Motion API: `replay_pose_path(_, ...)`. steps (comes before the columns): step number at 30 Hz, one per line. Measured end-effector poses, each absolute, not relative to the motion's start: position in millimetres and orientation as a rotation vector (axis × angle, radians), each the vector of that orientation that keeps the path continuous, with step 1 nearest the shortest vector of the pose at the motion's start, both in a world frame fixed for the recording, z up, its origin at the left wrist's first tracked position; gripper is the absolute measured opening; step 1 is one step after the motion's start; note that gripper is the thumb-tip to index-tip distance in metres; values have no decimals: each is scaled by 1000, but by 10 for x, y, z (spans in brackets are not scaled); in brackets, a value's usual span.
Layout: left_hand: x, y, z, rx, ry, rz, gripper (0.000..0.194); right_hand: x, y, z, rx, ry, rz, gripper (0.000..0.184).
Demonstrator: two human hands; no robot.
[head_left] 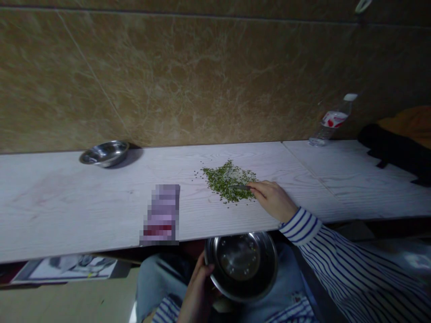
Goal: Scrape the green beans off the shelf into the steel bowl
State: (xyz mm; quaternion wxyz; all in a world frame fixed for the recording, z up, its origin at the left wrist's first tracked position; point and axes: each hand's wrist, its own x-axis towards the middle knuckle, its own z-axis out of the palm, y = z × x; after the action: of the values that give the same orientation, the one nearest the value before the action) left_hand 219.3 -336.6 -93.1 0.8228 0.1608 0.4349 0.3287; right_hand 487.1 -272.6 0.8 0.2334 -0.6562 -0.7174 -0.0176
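Observation:
Small green beans, which look like mung beans (222, 177), lie in a loose heap on the white wood-grain table. My right hand (274, 197) reaches in from the right, fingers closed on a slim metal spoon (240, 187). The spoon's far end rests at the beans, and its exact shape is hard to make out. Below the table's front edge, a shiny steel bowl (240, 269) sits over my lap, its inside facing up. My left hand (201, 280) grips its left rim, with the thumb showing on the rim and the other fingers mostly hidden.
At the back left stands a second, shallow metal bowl (106, 154). A blurred-out flat object (163, 213) lies near the front edge. A plastic bottle (332, 121) leans at the back right, beside a dark and orange cloth item (400, 139). A tiled wall (202, 76) closes off the back.

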Motion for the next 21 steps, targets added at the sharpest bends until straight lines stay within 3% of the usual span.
replay_pose_path(5, 2194, -3380, -767, 357, 911, 692, 53, 4832, -2876, 17, -1735, -2033, -32, 26)
replay_pose_path(21, 2194, -3390, -882, 350, 903, 675, 65, 4919, -3165, -41, -1727, -2012, -49, 26)
